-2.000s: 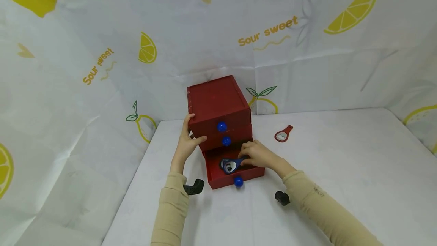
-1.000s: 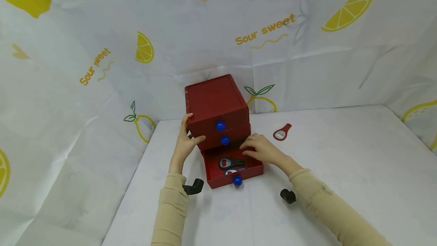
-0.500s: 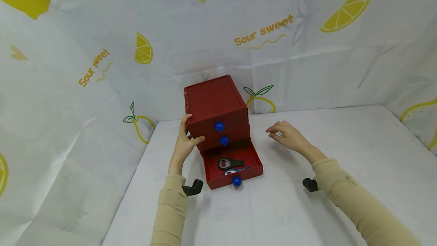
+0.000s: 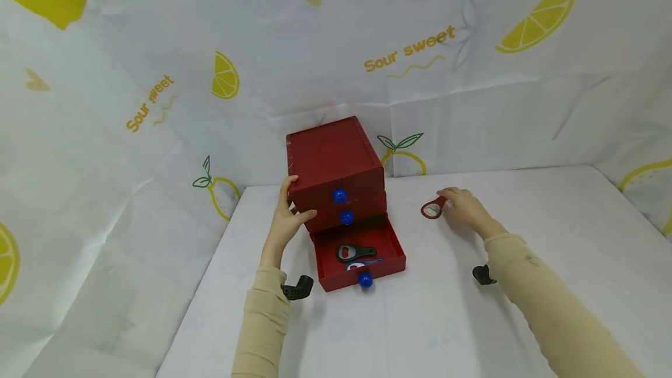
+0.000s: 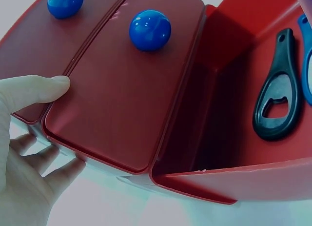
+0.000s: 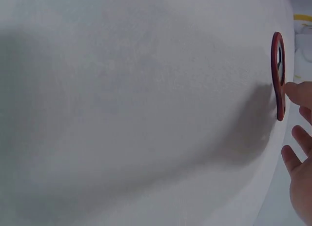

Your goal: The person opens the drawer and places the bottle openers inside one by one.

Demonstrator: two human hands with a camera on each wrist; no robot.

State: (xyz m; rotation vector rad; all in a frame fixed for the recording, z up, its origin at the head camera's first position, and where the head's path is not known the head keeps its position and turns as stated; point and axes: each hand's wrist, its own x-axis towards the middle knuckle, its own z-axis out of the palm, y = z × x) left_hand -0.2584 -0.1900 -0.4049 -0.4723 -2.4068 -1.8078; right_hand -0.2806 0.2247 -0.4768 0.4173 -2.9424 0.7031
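A red drawer cabinet (image 4: pixel 336 156) with blue knobs stands at the middle of the table, its bottom drawer (image 4: pixel 385 238) pulled out. My left hand (image 4: pixel 283 223) grips the cabinet's left front corner, thumb on the front and fingers along the side. In the drawer lie a dark green bottle opener (image 4: pixel 346 252) and, nearer its front, a blue bottle opener (image 4: pixel 357 264), partly hidden by the drawer front. My right hand (image 4: pixel 467 209) is at the handle of a red bottle opener (image 4: pixel 432 210) lying on the table. In the right wrist view the thumb meets that handle; the other fingers are spread.
The white table (image 4: pixel 420 319) runs to a lemon-printed white cloth (image 4: pixel 472 109) at the back and left. Black camera mounts (image 4: pixel 298 288) jut from both wrists. The pulled-out drawer extends toward the front of the table.
My right hand has let go of the blue bottle opener in the drawer and moved right and back to the red bottle opener. The left hand stays on the cabinet.
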